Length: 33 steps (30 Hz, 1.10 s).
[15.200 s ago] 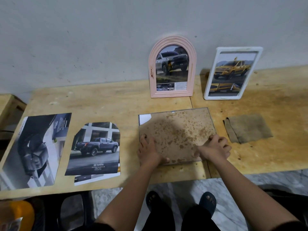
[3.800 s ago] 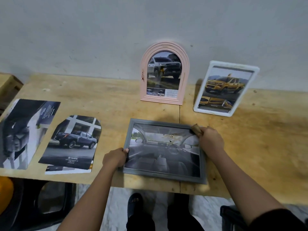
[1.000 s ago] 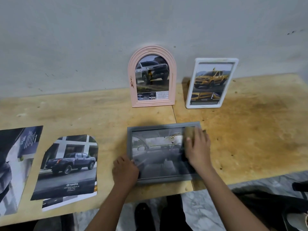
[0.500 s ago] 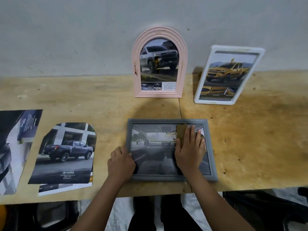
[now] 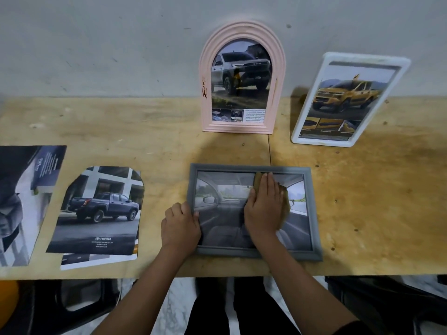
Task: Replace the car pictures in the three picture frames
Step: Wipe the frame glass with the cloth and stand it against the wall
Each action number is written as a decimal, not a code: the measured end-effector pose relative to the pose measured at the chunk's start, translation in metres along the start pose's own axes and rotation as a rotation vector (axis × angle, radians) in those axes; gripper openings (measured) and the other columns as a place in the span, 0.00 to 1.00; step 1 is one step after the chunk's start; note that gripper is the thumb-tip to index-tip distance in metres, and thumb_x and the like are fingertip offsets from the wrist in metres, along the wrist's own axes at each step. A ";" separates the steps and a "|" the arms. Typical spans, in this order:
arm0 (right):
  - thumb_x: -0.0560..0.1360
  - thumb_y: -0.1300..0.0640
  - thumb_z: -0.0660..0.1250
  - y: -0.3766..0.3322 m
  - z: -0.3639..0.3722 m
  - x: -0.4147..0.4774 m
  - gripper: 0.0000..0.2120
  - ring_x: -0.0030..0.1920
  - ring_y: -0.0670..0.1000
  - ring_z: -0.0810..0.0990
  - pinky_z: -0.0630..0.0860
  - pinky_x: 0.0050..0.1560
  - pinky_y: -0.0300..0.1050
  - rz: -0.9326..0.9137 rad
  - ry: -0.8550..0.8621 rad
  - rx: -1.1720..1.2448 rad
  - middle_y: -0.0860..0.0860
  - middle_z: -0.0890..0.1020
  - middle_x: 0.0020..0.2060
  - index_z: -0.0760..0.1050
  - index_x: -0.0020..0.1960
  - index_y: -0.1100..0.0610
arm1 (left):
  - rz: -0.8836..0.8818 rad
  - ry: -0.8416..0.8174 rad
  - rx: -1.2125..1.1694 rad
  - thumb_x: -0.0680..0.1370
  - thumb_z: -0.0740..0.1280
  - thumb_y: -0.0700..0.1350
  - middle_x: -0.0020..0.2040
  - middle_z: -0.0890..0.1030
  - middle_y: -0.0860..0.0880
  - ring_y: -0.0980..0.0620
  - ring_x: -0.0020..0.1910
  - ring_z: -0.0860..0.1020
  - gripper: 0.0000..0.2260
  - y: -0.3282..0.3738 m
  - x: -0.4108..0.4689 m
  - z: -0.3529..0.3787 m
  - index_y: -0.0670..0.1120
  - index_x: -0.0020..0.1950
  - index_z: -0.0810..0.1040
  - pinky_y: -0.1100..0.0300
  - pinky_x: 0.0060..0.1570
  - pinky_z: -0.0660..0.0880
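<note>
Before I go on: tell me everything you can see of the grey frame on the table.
The grey frame is rectangular, landscape, with a plain moulded border, plastic-looking. It lies flat, face up, near the front edge of the table, holding a car-interior picture. The left hand grips its left edge; the right hand presses a brownish cloth on its front.

wall (image 5: 96, 44): grey, scuffed | table (image 5: 375, 201): worn plywood | floor (image 5: 181, 298): pale marble

A bare, makeshift workroom: a stained plywood table (image 5: 362, 201) against a scuffed grey wall (image 5: 96, 44), marbled floor (image 5: 179, 310) below.
</note>
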State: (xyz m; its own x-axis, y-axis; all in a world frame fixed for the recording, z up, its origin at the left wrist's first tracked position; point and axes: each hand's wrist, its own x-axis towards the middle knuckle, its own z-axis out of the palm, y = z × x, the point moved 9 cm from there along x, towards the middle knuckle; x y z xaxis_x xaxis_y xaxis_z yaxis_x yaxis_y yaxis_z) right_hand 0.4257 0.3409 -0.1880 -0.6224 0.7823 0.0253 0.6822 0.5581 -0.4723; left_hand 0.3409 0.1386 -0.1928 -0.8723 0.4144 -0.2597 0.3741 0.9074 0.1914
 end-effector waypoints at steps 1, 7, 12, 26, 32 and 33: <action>0.78 0.51 0.48 -0.003 0.002 0.000 0.26 0.70 0.58 0.67 0.56 0.72 0.53 -0.018 -0.007 0.036 0.58 0.69 0.70 0.65 0.71 0.63 | 0.003 0.001 0.000 0.71 0.71 0.41 0.40 0.77 0.37 0.36 0.38 0.76 0.10 0.000 0.000 0.000 0.36 0.45 0.75 0.50 0.31 0.73; 0.77 0.51 0.45 -0.019 0.009 -0.007 0.27 0.71 0.55 0.67 0.52 0.72 0.45 -0.170 -0.112 0.121 0.56 0.70 0.69 0.66 0.70 0.61 | 0.024 0.034 0.015 0.66 0.76 0.40 0.36 0.77 0.38 0.38 0.32 0.76 0.13 0.003 0.002 -0.001 0.37 0.42 0.75 0.53 0.26 0.73; 0.76 0.52 0.48 -0.037 0.020 -0.021 0.25 0.70 0.54 0.68 0.57 0.73 0.47 -0.319 -0.250 0.178 0.54 0.71 0.69 0.68 0.70 0.58 | -0.009 -0.006 -0.001 0.72 0.70 0.42 0.42 0.77 0.36 0.35 0.40 0.76 0.11 0.000 0.001 0.002 0.36 0.47 0.75 0.49 0.34 0.73; 0.75 0.59 0.60 -0.046 0.013 -0.063 0.17 0.55 0.47 0.78 0.72 0.60 0.40 -0.463 -0.812 0.482 0.48 0.81 0.54 0.76 0.63 0.54 | -0.047 -0.119 0.004 0.81 0.52 0.50 0.60 0.71 0.42 0.43 0.59 0.70 0.16 -0.003 0.002 0.003 0.41 0.61 0.67 0.52 0.54 0.69; 0.78 0.62 0.60 0.006 -0.050 -0.018 0.11 0.52 0.46 0.77 0.73 0.48 0.31 0.155 -0.490 1.075 0.48 0.80 0.49 0.74 0.58 0.54 | -0.030 -0.120 0.014 0.82 0.51 0.51 0.60 0.72 0.42 0.43 0.58 0.71 0.16 -0.003 0.001 0.002 0.41 0.62 0.66 0.53 0.53 0.71; 0.80 0.64 0.57 0.016 -0.062 -0.012 0.11 0.52 0.44 0.78 0.74 0.50 0.31 0.198 -0.365 1.118 0.48 0.79 0.50 0.72 0.59 0.54 | -0.027 -0.118 0.015 0.82 0.51 0.51 0.59 0.72 0.42 0.43 0.57 0.71 0.16 -0.003 0.001 0.002 0.41 0.61 0.67 0.53 0.53 0.71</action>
State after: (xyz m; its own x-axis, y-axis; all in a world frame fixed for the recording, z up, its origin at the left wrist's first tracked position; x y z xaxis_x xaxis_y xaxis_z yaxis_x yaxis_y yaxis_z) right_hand 0.4684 0.3577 -0.1411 -0.7398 0.6015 -0.3014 0.1792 -0.2556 -0.9500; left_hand 0.3396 0.1361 -0.1959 -0.8393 0.3939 -0.3748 0.3560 0.9191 0.1687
